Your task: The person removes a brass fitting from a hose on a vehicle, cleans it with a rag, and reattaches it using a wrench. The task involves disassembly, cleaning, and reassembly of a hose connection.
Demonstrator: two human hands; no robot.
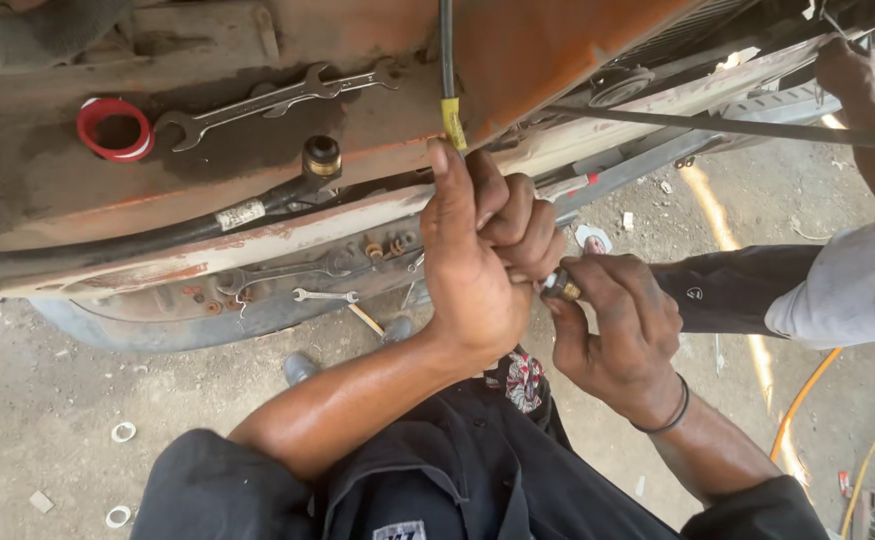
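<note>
The left hand is gripping the hose tight while the right hand is pinching its brass fitting.

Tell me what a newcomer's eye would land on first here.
At centre, the left hand grips a black hose with a yellow band, while the right hand pinches a small brass fitting beside it. Upper left, on the rusty panel, lie a red tape roll and two spanners.

Wrenches are lying on the panel, tape roll sitting left of them; hose is hanging right (left hand gripping below), right hand adjoining.
</note>
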